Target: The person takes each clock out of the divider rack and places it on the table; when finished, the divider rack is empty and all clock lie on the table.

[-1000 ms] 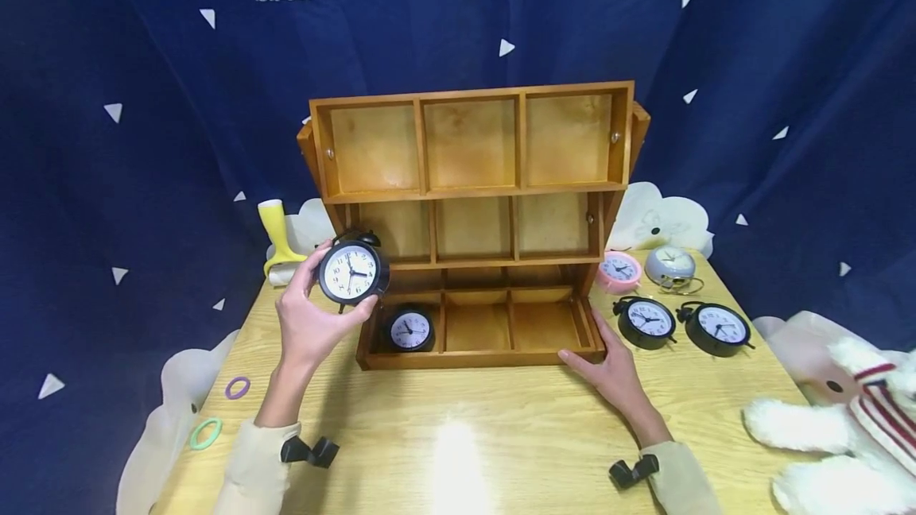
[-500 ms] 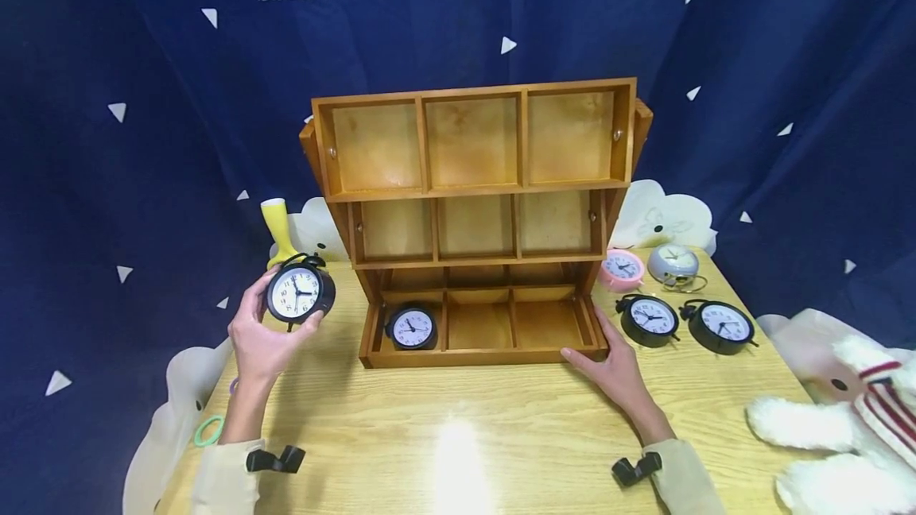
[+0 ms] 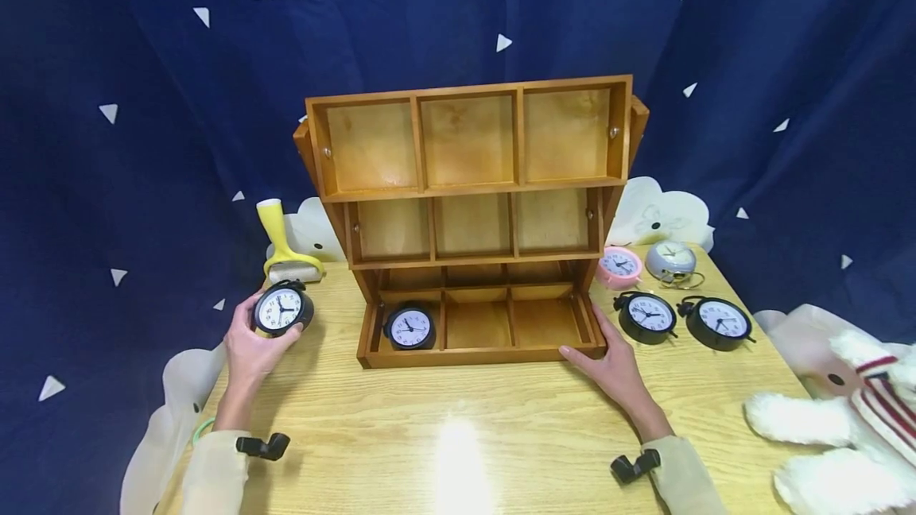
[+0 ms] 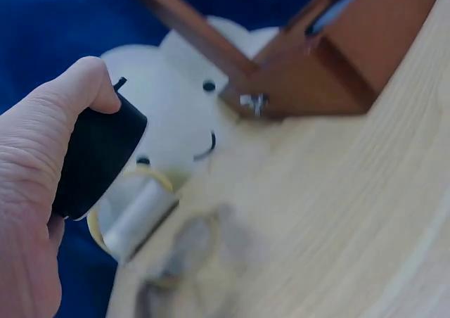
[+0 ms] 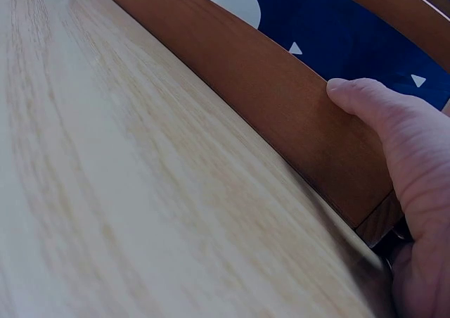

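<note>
My left hand (image 3: 252,344) grips a black alarm clock (image 3: 280,309) by its sides, its white dial facing up toward the head camera. In the left wrist view the clock's black case (image 4: 102,149) shows side-on under the thumb, apart from the tabletop. At the right end of a three-tier wooden shelf (image 3: 472,358), my right hand (image 3: 614,368) holds the front corner of the bottom tier, thumb on the front board (image 5: 309,114) and fingers along the side. Another black clock (image 3: 410,327) lies in the bottom tier's left compartment.
Right of the shelf lie two black alarm clocks, one nearer (image 3: 647,316) and one farther right (image 3: 719,323), with a pink clock (image 3: 619,267) and a grey clock (image 3: 670,261) behind. A yellow-handled lint roller (image 3: 293,270) sits back left. A white plush toy (image 3: 844,451) is at right.
My left hand has carried the black clock leftward and down, away from the shelf's left side toward the table's left part. The right hand stays on the shelf corner.
</note>
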A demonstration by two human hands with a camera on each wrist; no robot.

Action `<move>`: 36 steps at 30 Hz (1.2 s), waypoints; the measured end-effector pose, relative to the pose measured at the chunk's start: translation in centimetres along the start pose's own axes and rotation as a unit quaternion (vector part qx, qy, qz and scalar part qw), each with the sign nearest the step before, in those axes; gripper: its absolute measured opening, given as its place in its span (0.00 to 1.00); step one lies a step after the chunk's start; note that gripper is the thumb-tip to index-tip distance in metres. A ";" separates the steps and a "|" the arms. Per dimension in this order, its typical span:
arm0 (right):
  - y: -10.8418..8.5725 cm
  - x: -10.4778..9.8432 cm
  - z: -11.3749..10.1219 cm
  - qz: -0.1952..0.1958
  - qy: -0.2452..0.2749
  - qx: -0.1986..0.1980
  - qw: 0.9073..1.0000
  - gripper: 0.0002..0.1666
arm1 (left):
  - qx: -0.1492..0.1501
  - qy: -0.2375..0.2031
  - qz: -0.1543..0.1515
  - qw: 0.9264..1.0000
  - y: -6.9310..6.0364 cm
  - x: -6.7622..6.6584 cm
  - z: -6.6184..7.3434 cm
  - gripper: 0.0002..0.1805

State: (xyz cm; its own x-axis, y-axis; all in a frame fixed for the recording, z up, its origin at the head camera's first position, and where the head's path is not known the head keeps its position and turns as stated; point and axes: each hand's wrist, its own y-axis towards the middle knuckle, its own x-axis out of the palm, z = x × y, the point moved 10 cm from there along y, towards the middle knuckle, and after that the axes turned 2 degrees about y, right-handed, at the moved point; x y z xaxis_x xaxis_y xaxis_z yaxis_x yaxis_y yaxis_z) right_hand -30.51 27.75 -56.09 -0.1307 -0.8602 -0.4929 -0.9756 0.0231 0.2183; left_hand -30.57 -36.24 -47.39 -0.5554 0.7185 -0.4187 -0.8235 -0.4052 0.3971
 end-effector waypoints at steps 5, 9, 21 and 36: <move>0.0 0.0 -0.1 0.000 0.008 -0.003 1.000 0.63 | -0.057 0.020 -0.042 0.997 0.3 0.6 -3.1 0.47; -0.1 0.0 -0.1 0.000 0.009 -0.004 1.000 0.63 | -0.083 0.038 -0.062 0.994 0.6 1.0 -4.8 0.49; 0.0 0.0 -0.1 -0.002 0.015 -0.008 1.000 0.63 | -0.102 0.076 -0.087 0.988 1.2 1.4 -7.3 0.50; 0.1 0.1 0.0 -0.003 0.001 -0.003 1.000 0.63 | -0.137 0.097 -0.095 0.981 1.5 1.3 -9.3 0.48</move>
State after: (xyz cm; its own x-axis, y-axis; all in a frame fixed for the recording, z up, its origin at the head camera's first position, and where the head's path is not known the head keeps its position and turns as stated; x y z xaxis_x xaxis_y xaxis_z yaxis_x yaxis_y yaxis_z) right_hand -30.62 27.70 -56.15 -0.1243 -0.8613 -0.4926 -0.9755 0.0152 0.2195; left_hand -33.55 -41.17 -54.89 -0.3789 0.6858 -0.6214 -0.8995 -0.4308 0.0730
